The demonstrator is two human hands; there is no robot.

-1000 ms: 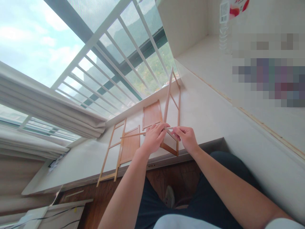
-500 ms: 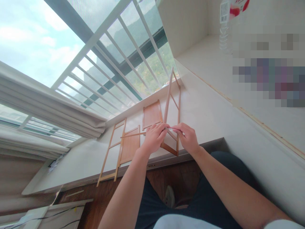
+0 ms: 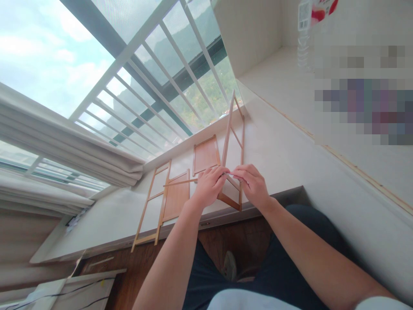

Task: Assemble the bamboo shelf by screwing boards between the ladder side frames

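My left hand (image 3: 209,186) is closed around a light wooden strip (image 3: 180,182), whose free end points left. Between the two hands runs a thin silver-coloured rod-shaped tool (image 3: 229,174); its exact kind is hard to make out. My right hand (image 3: 253,184) pinches the right end of this tool, and its left end meets the fingertips of my left hand. Just behind and below both hands stands a wooden ladder-like frame (image 3: 227,140), partly hidden by them. My fingers cover the spot where the tool's tip ends.
On the white window ledge (image 3: 267,165) lie a second wooden frame (image 3: 150,238) and two wooden panels, one nearer (image 3: 177,198) and one farther (image 3: 206,155). A curtain (image 3: 106,148) hangs at left before the barred window. A plastic bottle (image 3: 303,49) stands upper right.
My right hand has turned slightly, and its fingers now cover more of the tool. My left hand, the strip and the frames stay in place.
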